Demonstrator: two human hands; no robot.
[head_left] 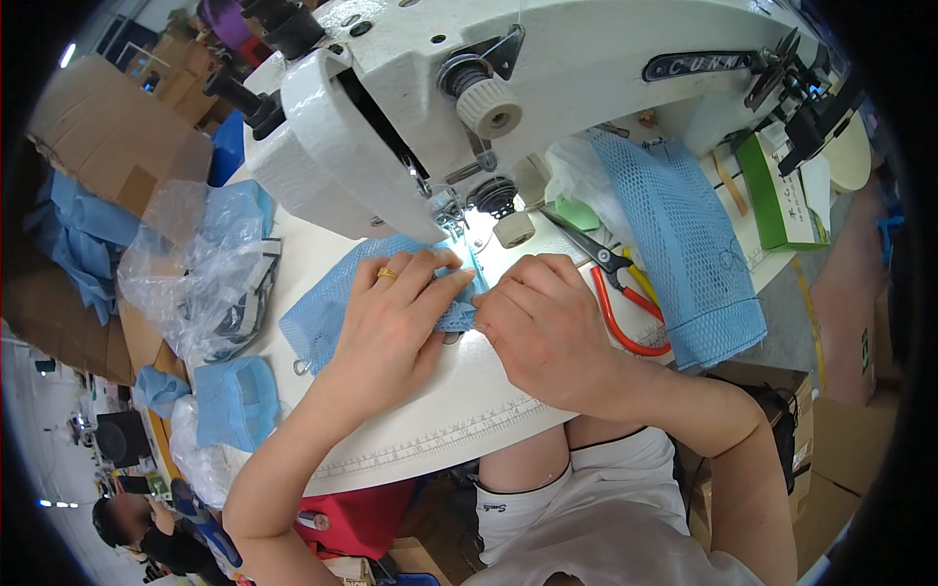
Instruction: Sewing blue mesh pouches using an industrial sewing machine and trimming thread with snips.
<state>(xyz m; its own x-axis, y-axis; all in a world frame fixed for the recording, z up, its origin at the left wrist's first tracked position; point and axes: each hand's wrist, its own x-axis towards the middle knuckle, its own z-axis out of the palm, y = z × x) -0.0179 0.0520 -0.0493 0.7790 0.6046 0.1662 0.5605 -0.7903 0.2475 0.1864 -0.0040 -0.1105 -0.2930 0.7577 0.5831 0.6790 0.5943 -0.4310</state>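
Under the needle of a white sewing machine [342, 137] lies a piece of light blue mesh fabric [315, 314]. My left hand [386, 327] rests on it, fingers bent, fingertips on the fabric beside the presser foot [447, 210]; a yellow ring is on one finger. My right hand [547, 332] is closed, pinching the fabric's right edge just below the needle area, its fingertips partly hidden. Scissors with red handles [601, 303] lie just right of that hand.
Rolled blue mesh [694, 254] and a green box [764, 190] sit at the right. Plastic bags [195, 273], blue pieces [234, 400] and a cardboard carton [122, 132] crowd the left. The table's curved edge [430, 459] crosses above my lap. A person [147, 532] is at lower left.
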